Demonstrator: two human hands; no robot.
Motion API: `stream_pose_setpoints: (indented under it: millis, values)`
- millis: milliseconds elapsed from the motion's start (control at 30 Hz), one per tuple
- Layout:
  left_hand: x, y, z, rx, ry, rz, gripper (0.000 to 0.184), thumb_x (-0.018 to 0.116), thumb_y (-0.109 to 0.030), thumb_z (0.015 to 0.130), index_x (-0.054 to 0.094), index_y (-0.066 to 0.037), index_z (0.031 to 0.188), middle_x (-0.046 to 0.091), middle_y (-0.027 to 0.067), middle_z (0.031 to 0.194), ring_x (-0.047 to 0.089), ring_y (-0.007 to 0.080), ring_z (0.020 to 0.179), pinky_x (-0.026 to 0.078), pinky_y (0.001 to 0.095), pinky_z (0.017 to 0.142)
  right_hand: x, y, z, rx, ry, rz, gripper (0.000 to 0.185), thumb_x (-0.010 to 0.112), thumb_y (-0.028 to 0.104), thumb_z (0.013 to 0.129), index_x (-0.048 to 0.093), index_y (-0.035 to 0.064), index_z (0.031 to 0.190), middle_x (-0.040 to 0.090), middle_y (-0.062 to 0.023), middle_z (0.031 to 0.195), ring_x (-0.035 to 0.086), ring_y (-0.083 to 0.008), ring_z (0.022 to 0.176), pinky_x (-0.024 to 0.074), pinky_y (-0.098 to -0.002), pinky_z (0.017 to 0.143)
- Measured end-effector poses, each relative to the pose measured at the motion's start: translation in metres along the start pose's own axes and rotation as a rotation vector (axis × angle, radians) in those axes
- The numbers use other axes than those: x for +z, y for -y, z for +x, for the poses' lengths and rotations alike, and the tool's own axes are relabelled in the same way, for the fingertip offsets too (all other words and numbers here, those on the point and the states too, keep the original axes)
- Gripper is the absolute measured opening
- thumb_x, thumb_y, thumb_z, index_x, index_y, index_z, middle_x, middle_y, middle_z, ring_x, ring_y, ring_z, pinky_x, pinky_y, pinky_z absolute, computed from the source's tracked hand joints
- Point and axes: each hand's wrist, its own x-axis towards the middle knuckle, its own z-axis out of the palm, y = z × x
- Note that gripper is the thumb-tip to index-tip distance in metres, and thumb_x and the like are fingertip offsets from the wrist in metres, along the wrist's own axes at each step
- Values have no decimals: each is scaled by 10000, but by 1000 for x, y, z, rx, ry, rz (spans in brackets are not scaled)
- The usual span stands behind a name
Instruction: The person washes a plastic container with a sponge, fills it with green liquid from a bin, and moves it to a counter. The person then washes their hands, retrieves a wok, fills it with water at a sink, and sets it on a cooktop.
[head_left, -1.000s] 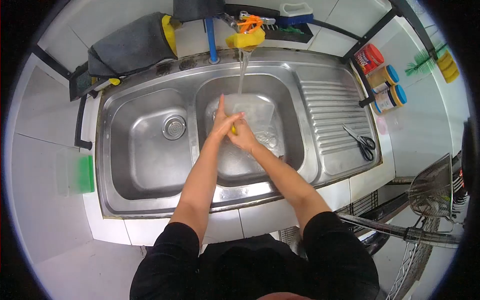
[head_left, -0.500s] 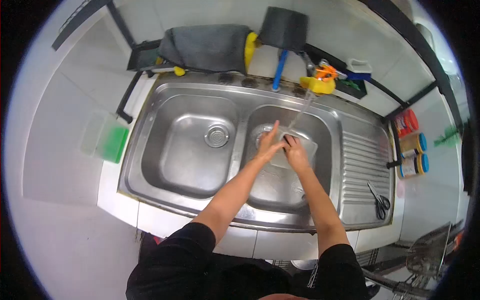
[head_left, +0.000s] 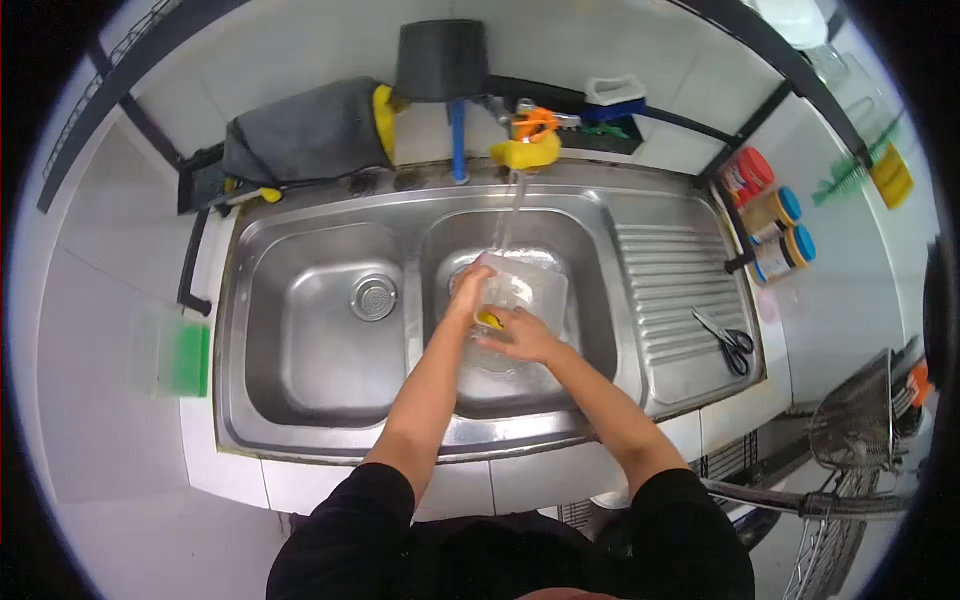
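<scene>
A clear plastic container [head_left: 543,288] is tilted under running water in the right basin. My left hand [head_left: 467,290] grips its left side, the fingers closed on the edge. Close to its near edge, my right hand [head_left: 525,336] holds a small yellow sponge [head_left: 489,319], mostly covered by the fingers. The water stream [head_left: 514,210] falls from the tap [head_left: 528,150], which has yellow and orange material around it.
The left basin [head_left: 310,350] has a drain strainer. Scissors [head_left: 725,340] lie on the ribbed drainboard [head_left: 675,270] at right. Jars [head_left: 785,253] stand beyond it. A grey cloth [head_left: 305,135] and a dark pot-like container [head_left: 442,60] are on the back rack.
The camera view has shifted right. The container has been raised and tilted toward the water. My right hand has moved to its near side, where yellow now shows under the fingers.
</scene>
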Motion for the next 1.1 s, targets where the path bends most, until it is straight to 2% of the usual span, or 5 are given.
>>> stream_pose_setpoints:
  millis: [133, 267, 600, 867, 1100]
  values:
    - [1, 10, 19, -380, -96, -197, 607, 649, -390, 746, 516, -125, 1275, 482, 154, 1280, 425, 307, 1174, 342, 371, 975, -56, -16, 6, 164, 163, -154, 618, 545, 658, 739, 659, 51, 768, 634, -181, 714, 626, -341, 714, 483, -431, 685]
    - [29, -29, -22, 215, -185, 219, 601, 614, -533, 756, 590, -86, 1157, 544, 144, 1197, 453, 261, 1139, 363, 361, 935, -85, -26, 45, 381, -15, -272, 782, 408, 791, 710, 668, 55, 660, 618, -188, 654, 620, -352, 672, 486, -420, 652]
    - [3, -12, 7, -10, -821, 61, 549, 615, -520, 748, 672, 23, 809, 654, 153, 836, 569, 266, 725, 439, 396, 718, -37, -1, 39, 189, -717, 90, 553, 533, 325, 860, 416, 56, 1329, 379, -229, 1366, 367, -363, 1262, 288, -420, 1034]
    - [-11, 21, 14, -24, -977, -295, 619, 569, -467, 803, 543, 79, 1093, 604, 144, 999, 572, 238, 808, 454, 355, 748, 28, -86, 84, 558, -611, 235, 490, 502, 256, 874, 432, 85, 1328, 383, -237, 1356, 406, -443, 1197, 331, -463, 1002]
    - [-19, 2, 12, -150, -766, -488, 488, 557, -501, 829, 576, -60, 1038, 574, 52, 881, 507, 148, 696, 402, 305, 553, -2, -10, 142, 56, -460, 330, 440, 519, 271, 905, 426, 152, 1318, 542, -174, 1154, 579, -351, 944, 481, -407, 786]
